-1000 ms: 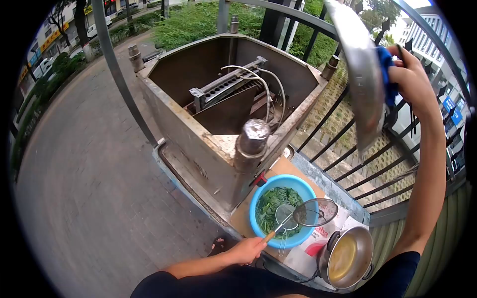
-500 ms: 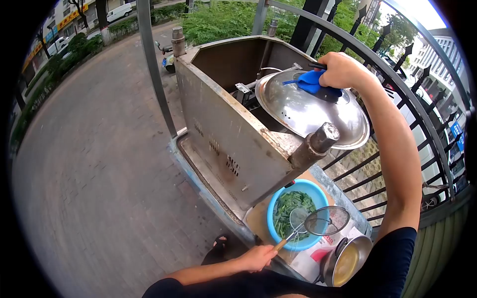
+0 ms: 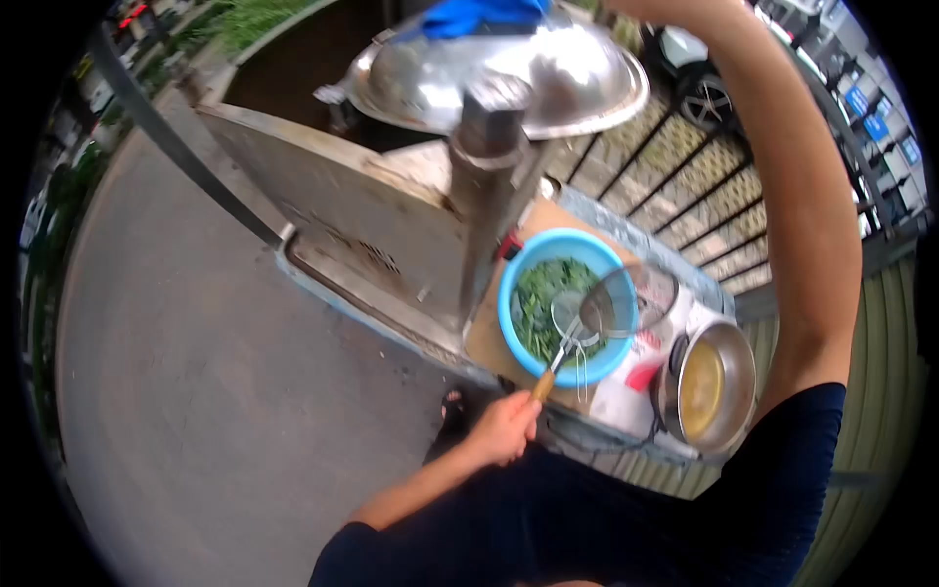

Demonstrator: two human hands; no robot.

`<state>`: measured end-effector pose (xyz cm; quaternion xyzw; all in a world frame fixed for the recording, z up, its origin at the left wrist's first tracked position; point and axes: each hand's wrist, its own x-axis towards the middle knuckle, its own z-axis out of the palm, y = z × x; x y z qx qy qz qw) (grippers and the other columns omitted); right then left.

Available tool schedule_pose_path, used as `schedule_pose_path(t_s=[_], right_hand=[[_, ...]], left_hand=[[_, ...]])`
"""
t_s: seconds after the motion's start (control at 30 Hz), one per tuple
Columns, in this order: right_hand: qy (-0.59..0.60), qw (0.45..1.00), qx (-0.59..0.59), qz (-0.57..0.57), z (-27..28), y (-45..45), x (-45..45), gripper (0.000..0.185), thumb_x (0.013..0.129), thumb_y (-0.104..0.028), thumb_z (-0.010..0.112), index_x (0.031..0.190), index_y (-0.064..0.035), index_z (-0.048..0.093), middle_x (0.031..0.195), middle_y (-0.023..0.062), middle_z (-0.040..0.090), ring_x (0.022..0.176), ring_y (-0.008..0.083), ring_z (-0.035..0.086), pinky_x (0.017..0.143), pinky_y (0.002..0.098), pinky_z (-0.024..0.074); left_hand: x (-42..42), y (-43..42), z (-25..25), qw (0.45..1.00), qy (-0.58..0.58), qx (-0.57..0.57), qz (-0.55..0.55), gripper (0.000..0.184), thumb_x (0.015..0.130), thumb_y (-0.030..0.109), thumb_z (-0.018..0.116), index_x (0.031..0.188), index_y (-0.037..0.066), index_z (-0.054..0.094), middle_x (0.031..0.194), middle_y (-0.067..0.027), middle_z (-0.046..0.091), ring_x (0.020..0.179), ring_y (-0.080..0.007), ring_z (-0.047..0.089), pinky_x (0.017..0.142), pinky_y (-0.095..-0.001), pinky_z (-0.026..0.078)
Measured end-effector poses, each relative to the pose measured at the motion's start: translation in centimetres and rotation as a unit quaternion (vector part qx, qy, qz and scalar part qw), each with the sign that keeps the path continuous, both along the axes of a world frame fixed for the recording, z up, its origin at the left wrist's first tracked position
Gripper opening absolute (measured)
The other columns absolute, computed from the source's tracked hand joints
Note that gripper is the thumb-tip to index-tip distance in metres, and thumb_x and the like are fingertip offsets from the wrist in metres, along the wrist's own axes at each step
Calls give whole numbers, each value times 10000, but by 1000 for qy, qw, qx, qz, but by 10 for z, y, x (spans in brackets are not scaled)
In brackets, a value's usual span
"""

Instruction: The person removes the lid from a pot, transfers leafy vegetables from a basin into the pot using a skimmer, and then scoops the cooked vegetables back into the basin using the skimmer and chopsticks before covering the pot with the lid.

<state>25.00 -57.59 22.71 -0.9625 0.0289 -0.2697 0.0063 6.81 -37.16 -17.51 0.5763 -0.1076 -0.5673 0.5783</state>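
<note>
Grey pavement spreads beside my metal box, whose opening lies under the domed lid. Nearer, the blue basin holds greens; the strainer crosses its rim, handle wrapped by my left grip. My right grip, cut off above, I cannot tell.

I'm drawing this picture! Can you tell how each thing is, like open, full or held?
Lid, dome up
Cloth, bunched on the lid
Box, open on top
Bowl, holding greens
Strainer, held, partly over the bowl
Pot, uncovered, yellowish liquid inside
Left hand, gripping the strainer
Right hand, mostly cut off, grip unclear
</note>
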Motion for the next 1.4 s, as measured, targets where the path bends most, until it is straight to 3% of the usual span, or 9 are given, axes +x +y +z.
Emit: schedule_pose_path(t_s=[0.03,0.2,0.37,0.5,0.63,0.73,0.83,1.13,1.4], right_hand=[[-29,998,45,28,-14,-11,-32,392,860,-246,761,1185,-28,748,1008,162,778,907,250,737,822,368,580],[-31,943,323,-70,-125,-65,-223,250,935,-185,751,1101,-1,726,933,104,763,833,167,702,758,307,540],[110,680,687,-231,-316,-39,-347,171,991,-143,752,1060,7,706,901,49,752,789,96,677,701,257,505],[57,570,792,-208,-358,-4,-364,286,980,-163,767,1197,10,695,881,32,718,756,94,668,644,250,487],[19,595,786,-165,-379,-15,-385,293,994,-157,747,1230,-4,667,843,20,664,609,91,594,558,266,458],[-28,594,777,-206,-377,-16,-392,195,1000,-174,730,1096,-29,644,781,6,642,613,81,592,550,260,455],[-1,621,741,-255,-381,-21,-407,235,1011,-188,703,1147,-14,621,876,65,726,661,86,642,588,288,497],[-35,812,498,-302,-415,-35,-417,499,980,-142,684,1436,-13,528,1034,277,733,959,504,710,830,530,566],[-43,887,379,-260,-445,-51,-407,684,931,-65,680,1577,-69,455,1203,274,730,995,461,735,820,527,597]], left_hand=[[-3,-4,-4,999,27,-35,26,314,1152,324,458,991,72,554,706,-13,575,442,-100,531,373,-280,406],[-5,-44,-5,989,88,-117,38,394,1167,297,431,1359,-18,571,818,-59,636,560,-119,602,514,-280,513],[-9,-105,-25,983,52,-177,2,361,1156,268,473,1357,-15,568,1125,-123,735,1101,-195,696,973,-347,556],[-28,-139,-20,980,96,-169,-41,308,1147,228,502,1325,-11,580,1158,-126,716,1075,-206,708,965,-361,568],[-39,-162,-40,966,120,-211,-93,299,1142,252,519,1328,29,589,1190,-96,704,1012,-202,722,897,-355,589],[-9,-156,-36,984,-107,-21,-140,391,1109,375,570,1337,62,623,1065,-72,744,965,-171,717,804,-335,575],[5,-153,-42,817,-527,108,-208,559,984,460,705,1267,-14,620,1026,-233,766,964,-435,742,858,-530,562],[-3,-187,-89,791,-539,192,-218,692,892,269,739,1463,-5,458,1000,-290,755,1013,-474,733,914,-549,550],[27,-122,-76,888,-421,168,-76,512,910,64,648,1411,-19,575,932,-103,731,837,-208,744,717,-401,601]])
